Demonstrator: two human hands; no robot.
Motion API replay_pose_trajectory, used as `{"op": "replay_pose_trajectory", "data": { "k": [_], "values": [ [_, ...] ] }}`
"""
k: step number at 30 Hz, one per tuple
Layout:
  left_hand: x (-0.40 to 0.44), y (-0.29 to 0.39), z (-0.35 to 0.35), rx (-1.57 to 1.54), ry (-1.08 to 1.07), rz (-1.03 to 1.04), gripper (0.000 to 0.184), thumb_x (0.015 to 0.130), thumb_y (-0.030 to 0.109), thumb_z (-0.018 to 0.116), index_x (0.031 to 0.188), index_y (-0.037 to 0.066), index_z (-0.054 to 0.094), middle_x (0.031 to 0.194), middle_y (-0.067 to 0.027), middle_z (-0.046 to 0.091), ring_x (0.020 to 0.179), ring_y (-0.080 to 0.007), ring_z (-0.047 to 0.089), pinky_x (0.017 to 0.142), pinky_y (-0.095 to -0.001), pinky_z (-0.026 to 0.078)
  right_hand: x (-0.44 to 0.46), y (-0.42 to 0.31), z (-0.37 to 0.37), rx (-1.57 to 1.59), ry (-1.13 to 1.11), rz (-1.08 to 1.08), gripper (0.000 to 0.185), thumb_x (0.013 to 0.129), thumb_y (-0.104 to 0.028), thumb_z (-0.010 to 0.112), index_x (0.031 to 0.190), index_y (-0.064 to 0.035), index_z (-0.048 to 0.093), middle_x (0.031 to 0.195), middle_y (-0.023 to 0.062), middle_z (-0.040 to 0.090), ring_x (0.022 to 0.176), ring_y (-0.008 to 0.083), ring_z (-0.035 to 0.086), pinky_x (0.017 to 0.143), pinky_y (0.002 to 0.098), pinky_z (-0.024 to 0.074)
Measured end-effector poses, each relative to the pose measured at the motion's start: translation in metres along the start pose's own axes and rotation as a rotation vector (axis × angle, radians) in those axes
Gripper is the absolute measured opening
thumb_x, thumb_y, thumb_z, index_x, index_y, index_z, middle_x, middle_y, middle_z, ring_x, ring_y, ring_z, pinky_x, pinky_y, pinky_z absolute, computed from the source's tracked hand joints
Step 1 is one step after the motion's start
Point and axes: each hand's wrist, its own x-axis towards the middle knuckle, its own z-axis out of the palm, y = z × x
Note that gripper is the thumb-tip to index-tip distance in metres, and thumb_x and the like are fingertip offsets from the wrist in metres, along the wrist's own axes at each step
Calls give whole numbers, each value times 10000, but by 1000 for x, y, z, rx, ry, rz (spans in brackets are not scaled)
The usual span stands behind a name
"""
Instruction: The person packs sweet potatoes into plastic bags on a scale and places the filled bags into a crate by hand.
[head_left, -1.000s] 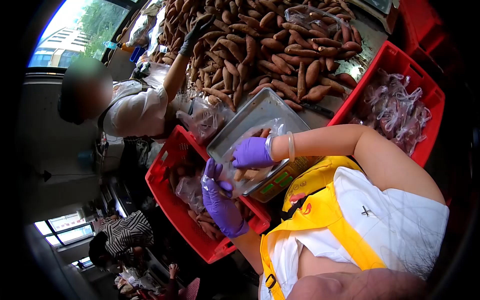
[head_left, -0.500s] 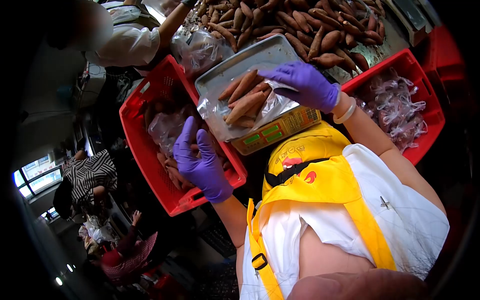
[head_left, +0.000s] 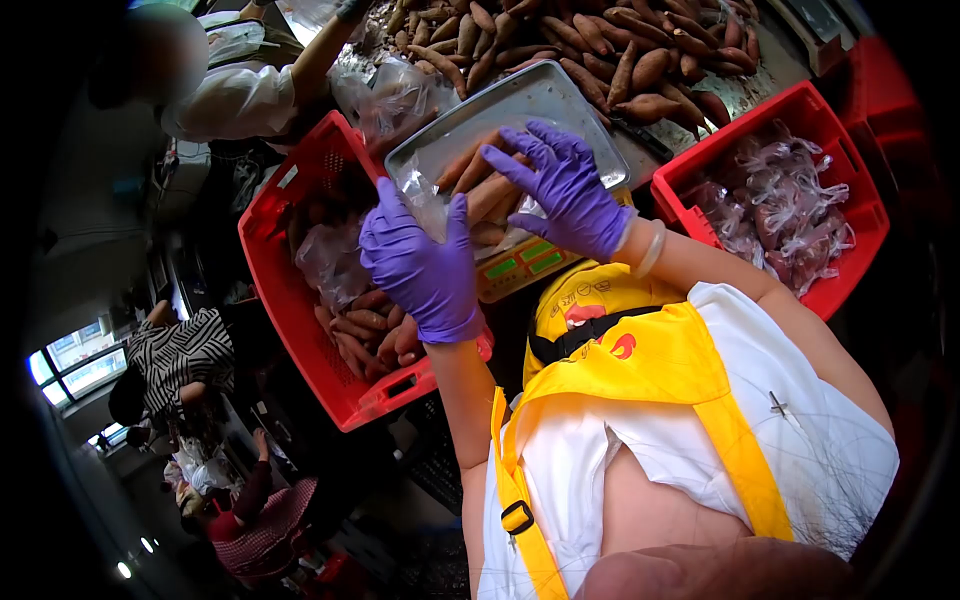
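Note:
A clear plastic bag (head_left: pixel 428 205) with several sweet potatoes (head_left: pixel 492 192) inside lies on the metal tray (head_left: pixel 540 88) of a weighing scale (head_left: pixel 508 285) with green displays. My left hand (head_left: pixel 425 270), in a purple glove, holds the bag's left side between thumb and fingers. From the right, my right hand (head_left: pixel 572 190), gloved the same way, reaches over the sweet potatoes. Its fingers spread across their upper side, and bag film shows by its thumb. The hands partly cover the bag and its contents.
Left of the scale, a red crate (head_left: pixel 262 225) holds loose and bagged sweet potatoes. Another red crate (head_left: pixel 872 225) at right holds tied bags. A large pile of sweet potatoes (head_left: pixel 640 60) lies beyond. A person in white (head_left: pixel 235 90) works at upper left; others are farther back.
My left hand has moved up and right from over the left crate to the bag's side. My right hand has shifted left and down over the sweet potatoes.

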Motion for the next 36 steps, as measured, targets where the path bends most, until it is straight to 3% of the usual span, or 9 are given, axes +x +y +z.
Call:
{"op": "replay_pose_trajectory", "data": {
  "k": [3, 7, 11, 13, 19, 22, 27, 32, 36],
  "values": [
    [-16, -27, 21, -516, -234, -386, 266, 854, 248, 690, 921, -10, 685, 748, -80, 658, 752, -245, 639, 718, -350, 487, -3, 34, 40, -168, 107, 149, 774, 755, -249, 699, 1452, -158, 376, 1478, 154, 322, 1408, 337, 256, 1118, 511, 186],
    [-7, -28, -9, -1746, -248, -772, 167, 921, 99, 576, 960, -26, 679, 864, -89, 676, 795, -162, 631, 745, -278, 484, -1, 88, -1, -530, 21, 291, 584, 759, -155, 661, 1318, -111, 499, 1343, 124, 470, 1302, 306, 399, 1073, 455, 280],
    [30, -22, 7, -1682, -292, -712, 285, 974, 186, 546, 1122, -39, 638, 1079, -136, 680, 889, -160, 630, 806, -291, 488, 34, 89, -37, 87, -316, 407, 280, 818, -103, 588, 1095, -67, 566, 1121, 149, 579, 1073, 329, 546, 938, 463, 410],
    [51, -10, 5, -1607, -359, -631, 328, 995, 215, 516, 1189, -34, 606, 1163, -135, 658, 895, -156, 628, 809, -297, 486, 50, 51, -39, 51, 101, 133, 453, 836, -148, 617, 1270, -75, 513, 1191, 176, 565, 1107, 351, 532, 987, 449, 397],
    [59, 9, -24, -1801, -509, -625, 332, 1001, 203, 486, 1195, -43, 595, 1219, -201, 621, 860, -164, 633, 706, -268, 486, 73, 47, 12, -360, 37, 77, 879, 757, -414, 727, 1451, -95, 293, 1300, 128, 482, 1255, 317, 421, 1054, 473, 287],
    [41, -25, -20, -1865, -434, -785, 444, 1002, 260, 440, 1291, -71, 505, 1325, -223, 542, 975, -201, 623, 745, -278, 485, 69, 112, -4, -135, -163, 389, 286, 783, -165, 620, 1035, -35, 654, 996, 191, 664, 945, 356, 652, 817, 433, 513],
    [21, -36, -20, -1987, -413, -869, 528, 934, 203, 443, 1366, -98, 407, 1384, -224, 489, 1005, -221, 598, 820, -306, 470, 39, 114, -85, 61, -765, 399, 343, 818, -284, 614, 1006, -15, 710, 966, 163, 708, 920, 275, 678, 852, 364, 512],
    [36, -16, -21, -1683, -381, -579, 472, 867, 20, 458, 1329, -63, 508, 1375, -164, 530, 1082, -208, 597, 922, -310, 456, 44, 70, -66, 1482, -561, 399, 253, 865, -77, 558, 1067, 9, 684, 1065, 71, 695, 1013, 141, 621, 957, 269, 441],
    [56, -6, -17, -1397, -244, -531, 426, 836, -141, 472, 1221, -39, 623, 1293, -115, 607, 1096, -194, 606, 970, -320, 450, 70, 14, -45, 1462, -150, -101, 473, 847, 91, 503, 1298, -28, 579, 1319, 59, 584, 1246, 159, 500, 1053, 300, 393]
  ]
}}
